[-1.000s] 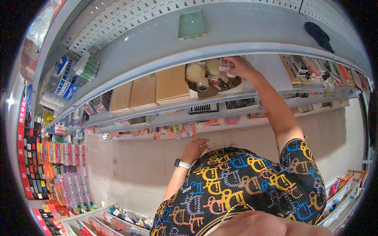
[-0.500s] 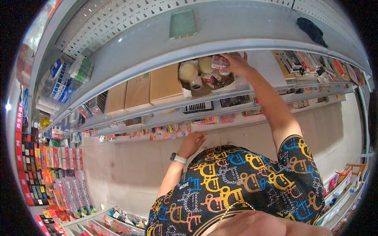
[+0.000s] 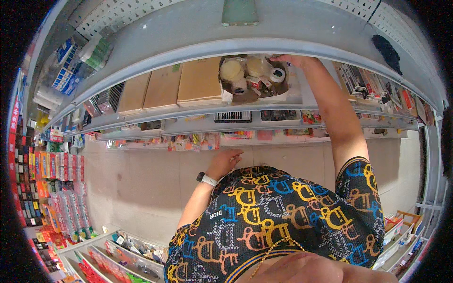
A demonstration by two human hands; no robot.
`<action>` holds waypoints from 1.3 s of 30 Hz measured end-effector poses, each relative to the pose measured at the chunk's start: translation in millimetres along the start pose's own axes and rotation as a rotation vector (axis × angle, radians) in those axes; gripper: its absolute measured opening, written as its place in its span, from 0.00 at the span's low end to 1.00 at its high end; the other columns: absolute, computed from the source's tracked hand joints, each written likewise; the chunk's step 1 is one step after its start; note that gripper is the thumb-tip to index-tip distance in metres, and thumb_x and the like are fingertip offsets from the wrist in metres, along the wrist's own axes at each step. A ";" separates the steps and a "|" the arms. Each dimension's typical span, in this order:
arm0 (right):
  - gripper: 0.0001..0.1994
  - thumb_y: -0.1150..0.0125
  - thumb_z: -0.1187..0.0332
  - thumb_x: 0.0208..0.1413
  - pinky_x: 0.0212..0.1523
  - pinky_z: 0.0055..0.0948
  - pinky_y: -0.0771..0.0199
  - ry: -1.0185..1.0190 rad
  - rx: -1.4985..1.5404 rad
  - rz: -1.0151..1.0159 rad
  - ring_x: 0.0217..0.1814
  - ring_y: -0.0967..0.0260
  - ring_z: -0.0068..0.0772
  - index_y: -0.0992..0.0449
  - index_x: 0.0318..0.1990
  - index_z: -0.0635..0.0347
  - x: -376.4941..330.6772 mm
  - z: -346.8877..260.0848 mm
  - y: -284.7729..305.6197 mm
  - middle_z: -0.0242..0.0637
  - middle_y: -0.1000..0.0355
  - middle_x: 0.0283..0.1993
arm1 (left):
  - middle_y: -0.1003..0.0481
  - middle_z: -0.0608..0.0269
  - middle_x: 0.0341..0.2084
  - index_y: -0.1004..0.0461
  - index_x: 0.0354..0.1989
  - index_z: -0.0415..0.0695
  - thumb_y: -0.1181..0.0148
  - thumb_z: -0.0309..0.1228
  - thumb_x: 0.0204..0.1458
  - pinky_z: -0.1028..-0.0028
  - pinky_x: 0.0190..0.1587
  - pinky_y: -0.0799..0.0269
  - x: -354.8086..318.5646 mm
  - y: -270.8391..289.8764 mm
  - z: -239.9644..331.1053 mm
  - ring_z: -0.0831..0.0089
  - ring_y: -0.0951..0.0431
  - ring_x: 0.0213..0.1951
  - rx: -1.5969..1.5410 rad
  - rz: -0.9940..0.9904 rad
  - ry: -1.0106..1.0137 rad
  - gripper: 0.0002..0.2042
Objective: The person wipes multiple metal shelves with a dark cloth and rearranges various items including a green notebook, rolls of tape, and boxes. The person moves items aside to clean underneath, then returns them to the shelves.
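My right hand [image 3: 296, 60] reaches under the front lip of the upper shelf, at the back rim of an open cardboard box [image 3: 245, 97]. The shelf lip partly hides its fingers, and I cannot see whether they hold anything. Inside the box are two round cream-coloured pieces in clear wrapping [image 3: 232, 70], a white roll with a dark centre [image 3: 277, 74], another roll [image 3: 239, 86] and small red-and-white packets [image 3: 255, 84]. My left hand [image 3: 226, 162] hangs low in front of the shelves, fingers loosely stretched and holding nothing. A watch with a white strap [image 3: 206, 179] is on that wrist.
Flat brown cartons [image 3: 200, 82] stand left of the box; slim packaged goods [image 3: 361, 80] lie to its right. Above, the grey shelf [image 3: 179, 40] carries a green tray [image 3: 239, 13] and a dark cloth-like item [image 3: 387, 53]. Bins [image 3: 111, 257] sit behind me at left.
My right hand has moved back from the box's contents to its rear rim. The red-and-white packet by its fingers no longer shows there, and the white roll is now uncovered. The view has shifted slightly.
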State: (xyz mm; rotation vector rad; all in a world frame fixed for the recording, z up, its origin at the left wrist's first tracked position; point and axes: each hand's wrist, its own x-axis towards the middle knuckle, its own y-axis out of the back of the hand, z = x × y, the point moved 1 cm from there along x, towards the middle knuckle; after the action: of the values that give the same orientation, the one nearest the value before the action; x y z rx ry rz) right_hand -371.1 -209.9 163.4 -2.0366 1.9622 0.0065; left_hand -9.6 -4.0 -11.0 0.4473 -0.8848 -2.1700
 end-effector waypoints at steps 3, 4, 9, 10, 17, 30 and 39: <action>0.24 0.49 0.56 0.61 0.60 0.59 0.35 0.047 0.277 -0.174 0.63 0.40 0.50 0.38 0.61 0.56 16.9 15.9 20.3 0.43 0.37 0.62 | 0.23 0.55 0.40 0.24 0.48 0.49 0.43 0.37 0.55 0.61 0.42 0.28 -1.4 -4.1 -4.4 0.54 0.23 0.42 -0.007 -0.001 -0.006 0.14; 0.24 0.50 0.55 0.62 0.61 0.60 0.36 0.072 0.286 -0.269 0.64 0.40 0.51 0.39 0.62 0.57 22.3 22.4 20.9 0.44 0.38 0.63 | 0.23 0.55 0.40 0.24 0.48 0.49 0.43 0.37 0.55 0.61 0.43 0.28 -2.5 -4.3 -3.9 0.54 0.24 0.42 -0.016 0.005 -0.010 0.14; 0.23 0.45 0.55 0.59 0.58 0.46 0.32 0.053 -0.270 0.080 0.59 0.34 0.44 0.31 0.57 0.57 41.6 67.6 62.4 0.41 0.31 0.57 | 0.23 0.55 0.40 0.24 0.48 0.48 0.43 0.36 0.55 0.61 0.43 0.28 -3.2 -5.7 0.1 0.54 0.24 0.42 -0.032 0.027 -0.024 0.13; 0.23 0.42 0.53 0.56 0.57 0.46 0.32 0.065 -0.422 0.091 0.59 0.34 0.43 0.30 0.56 0.55 42.2 70.1 68.9 0.39 0.30 0.56 | 0.23 0.55 0.40 0.25 0.48 0.48 0.43 0.36 0.55 0.61 0.43 0.28 -0.7 -5.1 -1.6 0.54 0.24 0.42 -0.038 0.024 -0.036 0.13; 0.37 0.34 0.41 0.43 0.60 0.53 0.40 0.349 -1.542 0.492 0.65 0.41 0.49 0.33 0.59 0.48 13.9 90.3 38.3 0.42 0.37 0.63 | 0.22 0.56 0.36 0.24 0.47 0.48 0.42 0.35 0.54 0.64 0.40 0.27 -1.4 -11.2 -3.5 0.57 0.23 0.38 0.023 -0.037 -0.026 0.13; 0.12 0.37 0.62 0.54 0.45 0.33 0.26 0.374 -1.002 -0.444 0.43 0.24 0.38 0.20 0.45 0.53 -206.2 -68.3 -52.7 0.39 0.21 0.40 | 0.22 0.57 0.33 0.22 0.45 0.49 0.39 0.28 0.51 0.63 0.36 0.27 19.0 81.0 65.7 0.58 0.23 0.34 0.072 0.238 -0.225 0.12; 0.23 0.37 0.68 0.50 0.63 0.35 0.40 0.587 -1.623 0.754 0.62 0.37 0.43 0.29 0.56 0.56 -189.1 -175.6 258.1 0.43 0.30 0.57 | 0.24 0.55 0.36 0.24 0.45 0.46 0.39 0.24 0.47 0.63 0.43 0.29 143.5 294.7 183.6 0.53 0.26 0.41 0.339 0.501 -0.593 0.14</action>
State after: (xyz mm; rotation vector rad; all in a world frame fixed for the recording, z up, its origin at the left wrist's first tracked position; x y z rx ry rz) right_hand -671.5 -68.3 315.0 -1.6388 3.5942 1.8742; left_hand -57.7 -171.8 321.7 -0.2705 -1.5129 -1.6950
